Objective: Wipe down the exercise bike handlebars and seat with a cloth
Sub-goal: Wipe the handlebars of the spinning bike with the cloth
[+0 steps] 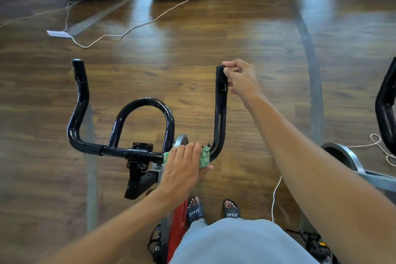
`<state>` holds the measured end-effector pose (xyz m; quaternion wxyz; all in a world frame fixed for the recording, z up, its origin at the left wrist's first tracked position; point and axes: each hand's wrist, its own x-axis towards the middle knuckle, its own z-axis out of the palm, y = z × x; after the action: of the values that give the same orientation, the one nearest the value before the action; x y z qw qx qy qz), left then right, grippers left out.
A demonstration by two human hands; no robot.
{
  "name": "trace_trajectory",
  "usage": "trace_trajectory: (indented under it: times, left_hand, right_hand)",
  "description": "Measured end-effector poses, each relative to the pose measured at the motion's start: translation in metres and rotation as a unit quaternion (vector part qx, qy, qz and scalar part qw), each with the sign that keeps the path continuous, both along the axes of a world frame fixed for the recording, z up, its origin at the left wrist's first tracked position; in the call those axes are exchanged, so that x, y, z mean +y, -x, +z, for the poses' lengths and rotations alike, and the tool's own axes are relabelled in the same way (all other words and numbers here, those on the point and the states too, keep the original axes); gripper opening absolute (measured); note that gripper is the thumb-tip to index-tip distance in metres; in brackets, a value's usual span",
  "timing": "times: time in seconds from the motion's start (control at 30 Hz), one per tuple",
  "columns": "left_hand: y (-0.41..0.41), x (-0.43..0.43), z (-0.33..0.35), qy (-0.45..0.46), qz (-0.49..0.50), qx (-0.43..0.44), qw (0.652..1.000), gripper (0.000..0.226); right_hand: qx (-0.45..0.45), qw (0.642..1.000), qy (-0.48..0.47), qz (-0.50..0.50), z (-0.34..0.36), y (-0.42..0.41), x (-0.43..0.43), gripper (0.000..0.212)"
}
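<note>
Handlebars [137, 153] above glossy wooden floor [192, 49]

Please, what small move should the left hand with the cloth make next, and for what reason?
Probably slide the cloth up the right bar. The left hand presses it on the handlebar near the bend where that bar rises, and the right hand holds the bar's tip, likely steadying it. The bar between both hands looks like the nearest unwiped stretch.
</note>
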<state>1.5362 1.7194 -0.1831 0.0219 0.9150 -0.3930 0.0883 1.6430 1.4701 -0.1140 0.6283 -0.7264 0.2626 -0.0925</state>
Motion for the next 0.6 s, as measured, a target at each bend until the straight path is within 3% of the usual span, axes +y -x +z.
trace_trajectory:
  times: [0.2, 0.4, 0.5, 0.6]
  left_hand:
    - [0.019, -0.094, 0.009, 0.030, 0.218, 0.087, 0.972, 0.071]
    - [0.021, -0.099, 0.010, 0.058, 0.277, 0.096, 0.954, 0.067]
    - [0.003, -0.133, 0.013, 0.095, 0.345, 0.172, 0.918, 0.068]
    - [-0.018, -0.159, 0.017, 0.143, 0.382, 0.162, 0.898, 0.066]
  right_hand:
    - [-0.004, 1.000, -0.009, 0.024, 0.000, 0.003, -0.002, 0.017]
    - [0.005, 0.997, -0.023, 0.068, 0.004, 0.006, -0.011, 0.019]
    - [0.019, 0.994, -0.052, 0.094, 0.013, 0.010, -0.015, 0.033]
    - [0.020, 0.991, -0.090, 0.096, 0.011, 0.010, -0.018, 0.042]
